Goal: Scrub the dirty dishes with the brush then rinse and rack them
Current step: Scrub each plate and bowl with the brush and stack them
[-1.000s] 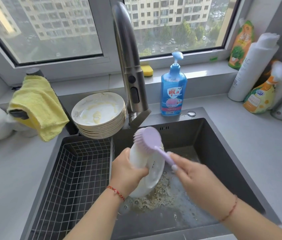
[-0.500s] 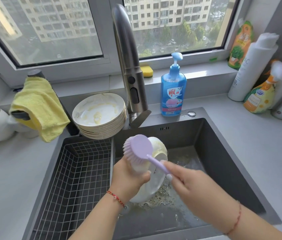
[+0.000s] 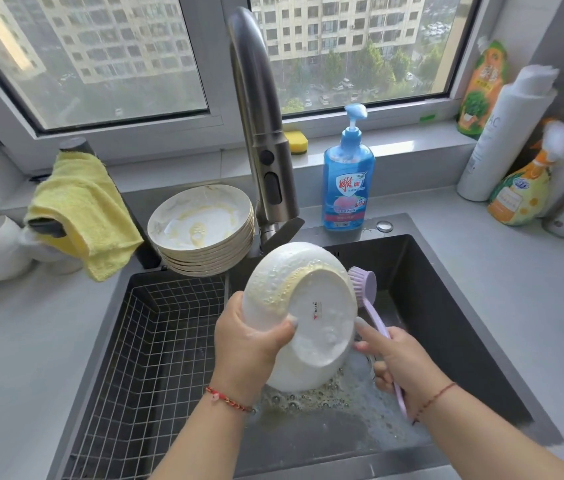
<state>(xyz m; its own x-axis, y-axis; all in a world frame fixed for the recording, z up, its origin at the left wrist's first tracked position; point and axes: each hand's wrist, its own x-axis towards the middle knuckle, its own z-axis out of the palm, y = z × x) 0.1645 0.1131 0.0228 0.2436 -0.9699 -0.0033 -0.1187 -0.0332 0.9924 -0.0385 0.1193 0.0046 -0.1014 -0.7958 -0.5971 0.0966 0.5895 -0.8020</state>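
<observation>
My left hand [image 3: 251, 336] grips a white soapy plate [image 3: 303, 315] by its left rim, tilted so its underside faces me, over the dark sink [image 3: 446, 306]. Yellowish foam clings to the plate's back. My right hand [image 3: 400, 363] holds the handle of a purple dish brush [image 3: 365, 284], whose head sits behind the plate's right edge. A stack of several dirty plates [image 3: 204, 233] with yellow smears stands behind the sink's left corner.
A wire rack basket [image 3: 142, 348] fills the sink's left half. The tall faucet [image 3: 256, 109] rises just behind the plate. A blue soap bottle [image 3: 349, 183], a yellow cloth [image 3: 81, 209] and bottles [image 3: 502, 140] at right line the counter. Foamy water [image 3: 325, 403] lies in the basin.
The plate has been turned so its underside faces me and lifted higher. The brush moved from the plate's upper left to behind its right edge.
</observation>
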